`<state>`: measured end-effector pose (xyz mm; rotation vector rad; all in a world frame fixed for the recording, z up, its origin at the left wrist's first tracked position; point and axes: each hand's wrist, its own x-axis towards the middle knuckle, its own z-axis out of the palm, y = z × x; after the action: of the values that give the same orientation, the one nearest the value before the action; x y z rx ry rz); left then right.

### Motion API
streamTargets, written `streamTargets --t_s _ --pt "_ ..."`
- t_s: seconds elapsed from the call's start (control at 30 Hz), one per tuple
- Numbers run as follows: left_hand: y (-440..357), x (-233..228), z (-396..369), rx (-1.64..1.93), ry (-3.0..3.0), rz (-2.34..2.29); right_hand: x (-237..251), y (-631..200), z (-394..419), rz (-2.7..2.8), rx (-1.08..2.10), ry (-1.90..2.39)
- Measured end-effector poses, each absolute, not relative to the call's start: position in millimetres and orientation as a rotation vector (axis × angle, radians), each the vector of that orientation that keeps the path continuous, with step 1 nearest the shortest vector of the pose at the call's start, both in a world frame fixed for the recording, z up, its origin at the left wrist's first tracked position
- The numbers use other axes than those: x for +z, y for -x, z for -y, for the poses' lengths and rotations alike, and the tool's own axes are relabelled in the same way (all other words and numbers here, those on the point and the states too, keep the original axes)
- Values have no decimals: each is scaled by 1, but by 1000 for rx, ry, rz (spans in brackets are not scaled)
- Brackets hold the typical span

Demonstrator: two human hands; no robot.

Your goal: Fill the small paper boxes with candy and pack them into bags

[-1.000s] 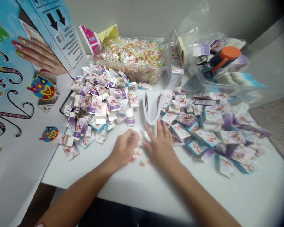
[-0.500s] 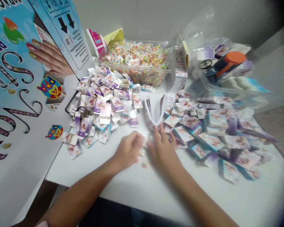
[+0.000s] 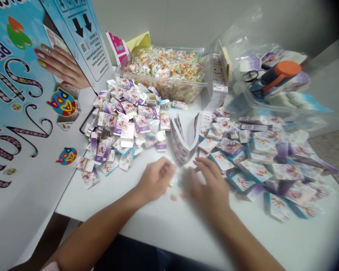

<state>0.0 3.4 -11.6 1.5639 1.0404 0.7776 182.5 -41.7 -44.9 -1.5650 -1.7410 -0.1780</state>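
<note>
My left hand (image 3: 156, 178) is closed with its fingers curled in, over the middle of the white table. What it pinches, if anything, is too small to make out. My right hand (image 3: 209, 187) hovers to the right of it, blurred, with the fingers bent but apart and nothing visible in them. Between the two lie a few small coloured pieces (image 3: 173, 197), and a faint clear, shiny patch that may be plastic. Just beyond my fingertips stands a folded stack of printed leaflets (image 3: 183, 145), fanned open in a V.
Small boxes, some with flaps open, form a left heap (image 3: 127, 124); more boxes (image 3: 254, 169) spread rightward. Behind stands a clear tub (image 3: 164, 81) of bagged coloured pieces. A clear bin (image 3: 288, 109) holds scissors (image 3: 251, 76) and an orange-capped bottle (image 3: 285, 69). A printed display board (image 3: 31, 113) walls the left.
My right hand has drawn back from the leaflets, toward me and to the right. The left hand stays nearly in place. The leaflets' lower fold shows more now.
</note>
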Motion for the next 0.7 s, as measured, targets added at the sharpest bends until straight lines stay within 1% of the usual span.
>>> streamTargets --t_s 0.2,0.3,0.47,0.53,0.6,0.7 --pt "0 -12 -3 785 -1587 -1011 -42 -187 37 1955 21 1667" --pt "0 -12 -3 784 -1594 -1015 -45 -188 35 1938 98 1670" --pt "1 -11 -3 795 -1557 -1036 -37 -190 40 1633 -40 1581" --pt "2 -13 -3 808 -1565 -1050 -30 -195 44 1466 -28 1471" --pt "2 -15 -3 825 -1609 -1066 -21 -201 47 1256 95 1322" --pt "3 -17 -3 899 -1694 -1091 -6 -216 48 879 433 1229"
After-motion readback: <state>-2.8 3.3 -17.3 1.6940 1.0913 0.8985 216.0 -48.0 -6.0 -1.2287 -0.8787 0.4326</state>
